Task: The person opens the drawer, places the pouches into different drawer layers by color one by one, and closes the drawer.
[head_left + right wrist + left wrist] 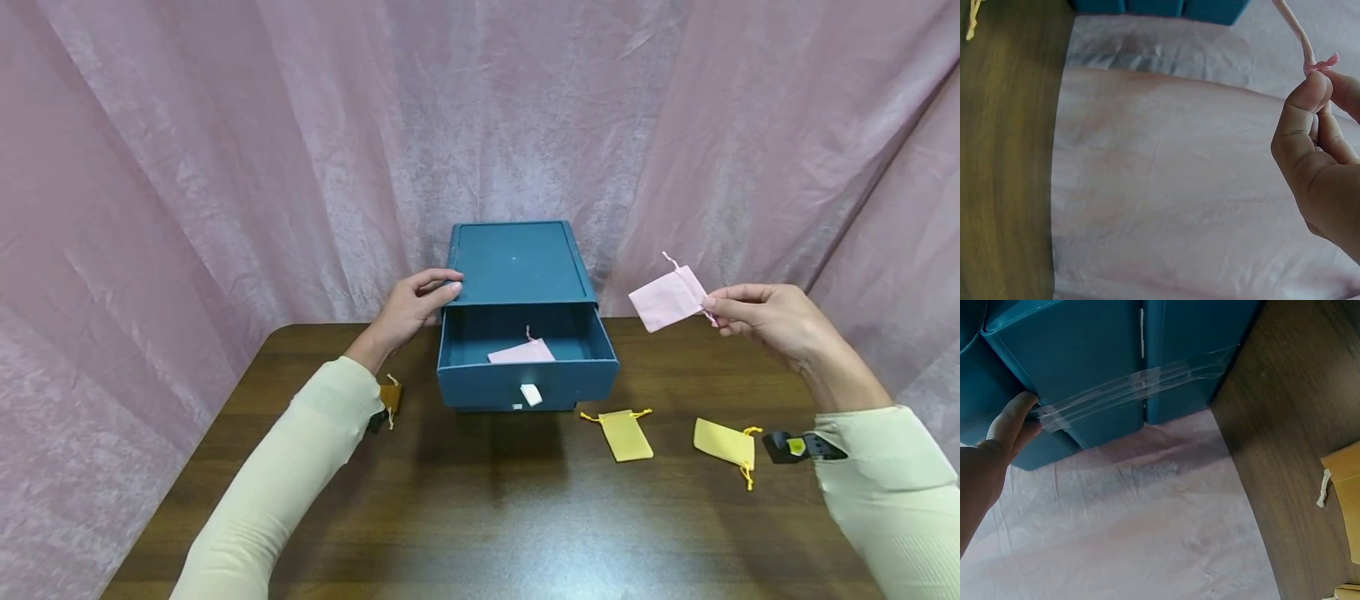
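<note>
"Bag (663, 302): where is it?"

"The pink one's aloft, right of the blue box (517, 258), its cord (1298, 31) pinched in the right grip (780, 321)."

"Left grip (411, 302)?"

"Relaxed, touching the box's left edge."

"And the room?"

"Table (480, 533) of glossy brown wood, yellow bags (626, 435) on it; pink curtain (517, 125) falling in folds behind."

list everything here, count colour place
table: 1, brown, foreground
curtain: 1+, pink, behind table
cabinet: 1, blue, on table
drawer: 1, blue, cabinet front
pull: 1, white, drawer front
tape: some, clear, cabinet side
held pouch: 1, pink, right side
stowed pouch: 1, pink, drawer
table pouches: 2, yellow, cabinet's right
side pouch: 1+, ochre, cabinet's left
devices: 2, black, wrists
sleeves: 2, pale green, forearms
left hand: 1, cabinet edge
right hand: 1, pinching held pouch
</note>
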Demonstrator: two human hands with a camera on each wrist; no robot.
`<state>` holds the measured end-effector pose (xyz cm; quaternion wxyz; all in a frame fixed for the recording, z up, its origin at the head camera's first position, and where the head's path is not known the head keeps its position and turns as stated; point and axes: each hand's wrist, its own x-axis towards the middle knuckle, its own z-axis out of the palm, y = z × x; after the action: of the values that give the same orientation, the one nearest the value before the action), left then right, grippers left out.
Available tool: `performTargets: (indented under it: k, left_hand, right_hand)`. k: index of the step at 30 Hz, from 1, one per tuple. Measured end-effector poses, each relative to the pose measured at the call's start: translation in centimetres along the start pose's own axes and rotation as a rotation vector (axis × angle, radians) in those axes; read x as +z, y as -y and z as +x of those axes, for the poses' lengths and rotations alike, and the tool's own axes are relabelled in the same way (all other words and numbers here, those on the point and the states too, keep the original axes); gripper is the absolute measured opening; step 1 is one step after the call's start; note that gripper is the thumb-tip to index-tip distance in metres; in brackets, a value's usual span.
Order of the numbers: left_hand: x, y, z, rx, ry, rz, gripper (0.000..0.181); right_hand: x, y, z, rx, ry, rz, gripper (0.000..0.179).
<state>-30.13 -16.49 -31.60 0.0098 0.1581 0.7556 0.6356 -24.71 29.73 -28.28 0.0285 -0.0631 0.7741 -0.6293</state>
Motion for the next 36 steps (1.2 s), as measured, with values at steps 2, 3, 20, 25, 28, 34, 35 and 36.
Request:
performTargets:
  k: [2, 3, 20, 25, 28, 34, 35, 36]
  left_hand:
    - [0.0, 0.0, 0.0, 0.001, -0.002, -0.003, 0.038]
    - [0.0, 0.0, 0.0, 0.002, -0.003, -0.003, 0.038]
    - [-0.1, 0.2, 0.2, -0.008, -0.007, 0.014, 0.038]
    - [-0.1, 0.1, 0.1, -0.019, -0.005, 0.010, 0.038]
    - [-0.1, 0.0, 0.1, -0.027, -0.005, 0.011, 0.039]
    - [0.0, -0.1, 0.1, -0.037, 0.000, 0.012, 0.039]
    - [0.0, -0.1, 0.1, -0.038, 0.000, 0.011, 0.039]
    - [0.0, -0.1, 0.1, -0.038, 0.001, 0.008, 0.039]
  right_hand:
    - [0.1, 0.2, 0.0, -0.002, -0.002, 0.010, 0.023]
    - [0.2, 0.4, 0.0, -0.003, -0.001, 0.015, 0.023]
    - [1.6, 3.0, -0.1, -0.052, -0.029, -0.155, 0.016]
    - [1.9, 3.6, 0.0, -0.068, -0.002, -0.132, 0.016]
    - [2.1, 3.8, 0.1, -0.063, 0.005, -0.102, 0.019]
    - [2.5, 4.2, 0.1, -0.070, 0.011, -0.097, 0.020]
    - [2.6, 4.3, 0.0, -0.072, 0.012, -0.099, 0.020]
    - [2.7, 4.4, 0.0, -0.074, 0.013, -0.098, 0.020]
